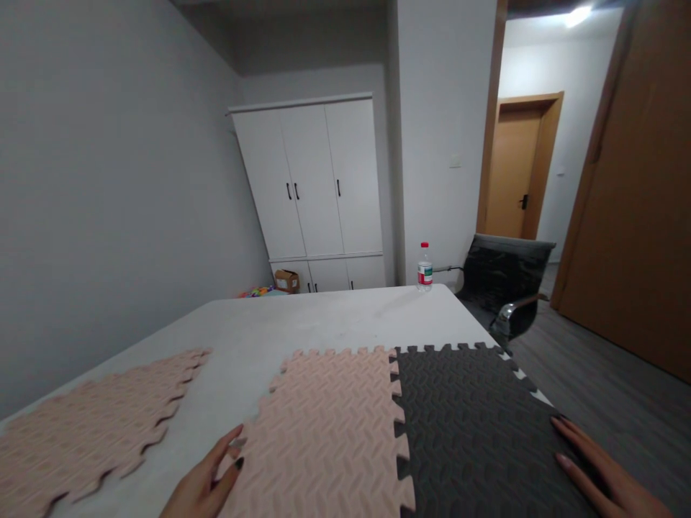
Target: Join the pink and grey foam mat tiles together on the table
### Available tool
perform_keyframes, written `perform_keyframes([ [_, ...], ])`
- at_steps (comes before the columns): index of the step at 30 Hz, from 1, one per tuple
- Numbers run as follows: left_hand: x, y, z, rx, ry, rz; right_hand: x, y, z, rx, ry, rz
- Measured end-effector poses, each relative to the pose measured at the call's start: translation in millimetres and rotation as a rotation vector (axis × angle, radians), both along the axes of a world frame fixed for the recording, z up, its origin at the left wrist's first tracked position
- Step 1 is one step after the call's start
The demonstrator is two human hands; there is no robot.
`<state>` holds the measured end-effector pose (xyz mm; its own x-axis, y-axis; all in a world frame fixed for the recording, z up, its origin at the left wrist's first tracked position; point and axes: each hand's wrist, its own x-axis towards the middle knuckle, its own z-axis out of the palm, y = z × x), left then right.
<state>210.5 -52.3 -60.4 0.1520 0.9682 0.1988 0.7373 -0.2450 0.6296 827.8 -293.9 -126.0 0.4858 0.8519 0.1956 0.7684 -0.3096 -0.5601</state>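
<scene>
A pink foam floor mat tile (329, 432) lies flat on the white table, its toothed right edge meeting a dark grey foam mat tile (464, 424). A little gap shows along parts of that seam. My left hand (208, 478) is at the pink tile's left edge, thumb and forefinger apart and touching the rim. Over at the grey tile's right edge, my right hand (607, 467) rests with its thumb and fingertips on the surface, fingers apart. A second pink foam tile (102, 424) lies separately at the left.
The white table (324, 313) carries a clear bottle (425, 270) with a red cap at its far right corner. Beyond its right side stands a black office chair (504, 277). A cardboard box (286, 280) and white cabinet (318, 180) are at the back.
</scene>
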Motion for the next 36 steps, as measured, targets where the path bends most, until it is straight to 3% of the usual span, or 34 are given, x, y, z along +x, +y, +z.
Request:
perform_keyframes([
  [6, 8.0, -7.2, 12.3, 0.021, 0.129, -0.016, -4.3, 3.9, 13.0, -0.036, 0.031, 0.024],
  [9, 20.7, -21.0, 25.1, 0.104, 0.382, 0.048, -4.1, 4.0, 12.8, -0.024, 0.014, 0.031],
  [12, 49.5, -38.3, 40.2, 0.297, 0.63, 0.128, 5.1, 3.5, 15.0, -0.059, -0.007, 0.052],
  [14, 79.7, -50.8, 46.5, 0.426, 0.659, 0.005, 13.0, 8.2, 25.0, -0.147, -0.038, 0.076],
  [17, 137.0, -70.7, 42.4, 0.579, 0.602, -0.297, 7.1, 34.0, 62.8, -0.289, -0.177, 0.031],
  [19, 175.8, -82.5, 30.3, 0.658, 0.572, -0.422, -19.5, 67.4, 100.4, -0.252, -0.294, -0.005],
  [22, 219.9, -91.0, 6.1, 0.722, 0.518, -0.442, -87.6, 134.4, 149.6, -0.053, -0.284, 0.326],
  [24, 234.3, -90.1, -7.5, 0.755, 0.487, -0.416, -135.0, 179.5, 161.6, -0.041, -0.165, 0.638],
  [26, 237.5, -86.2, -15.8, 0.816, 0.462, -0.398, -171.9, 215.8, 153.7, -0.119, -0.116, 0.726],
  [29, 232.7, -79.8, -20.4, 0.938, 0.47, -0.384, -203.0, 245.9, 120.0, -0.19, -0.178, 0.616],
  [32, 230.2, -74.8, -24.4, 1.03, 0.531, -0.382, -212.8, 253.4, 90.3, -0.242, -0.312, 0.538],
  [36, 237.2, -71.9, -37.3, 1.097, 0.459, -0.297, -217.7, 252.0, 79.9, -0.274, -0.439, 0.479],
])
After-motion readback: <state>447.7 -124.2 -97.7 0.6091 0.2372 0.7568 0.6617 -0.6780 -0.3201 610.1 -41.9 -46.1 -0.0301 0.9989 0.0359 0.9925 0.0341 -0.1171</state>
